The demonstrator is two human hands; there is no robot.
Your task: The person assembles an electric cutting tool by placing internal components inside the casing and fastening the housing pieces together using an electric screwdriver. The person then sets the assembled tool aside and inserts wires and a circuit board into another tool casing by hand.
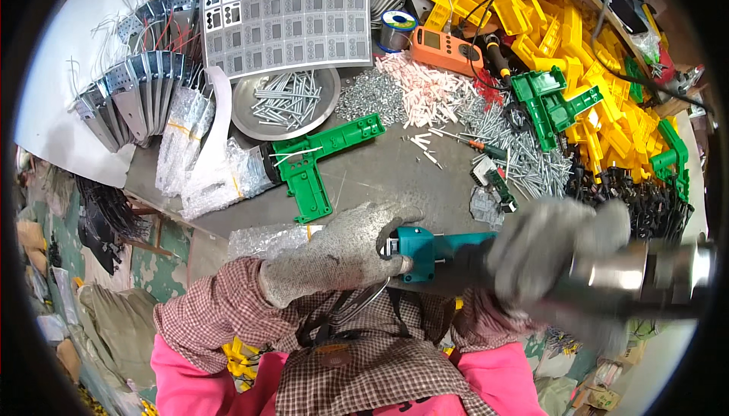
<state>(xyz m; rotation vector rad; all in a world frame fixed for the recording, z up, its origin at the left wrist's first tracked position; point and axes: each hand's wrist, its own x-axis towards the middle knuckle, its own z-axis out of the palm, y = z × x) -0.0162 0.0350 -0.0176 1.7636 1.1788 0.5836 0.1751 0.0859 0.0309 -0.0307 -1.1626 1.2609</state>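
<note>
My left hand (342, 253), in a grey glove, is closed around the end of a teal and black tool (419, 255), thumb and fingers at its squared head. The tool's dark body runs right toward a shiny metal cylinder (630, 273), blurred by motion. My right hand (554, 253), also gloved, is over the tool's dark part; its fingers are smeared, so its grip cannot be made out. Beyond my left hand lies a green T-shaped plastic housing (307, 184) with white wires, its dark end touching a bubble-wrapped piece (228, 177).
Behind are a metal dish (328, 116) of long screws, a sticker sheet (285, 25), white-pink sleeves (425, 86), loose screws (531, 154), an orange meter (446, 50), and a solder spool (397, 29). Yellow housings (600, 105) pile at right; metal blades (140, 93) fan out left.
</note>
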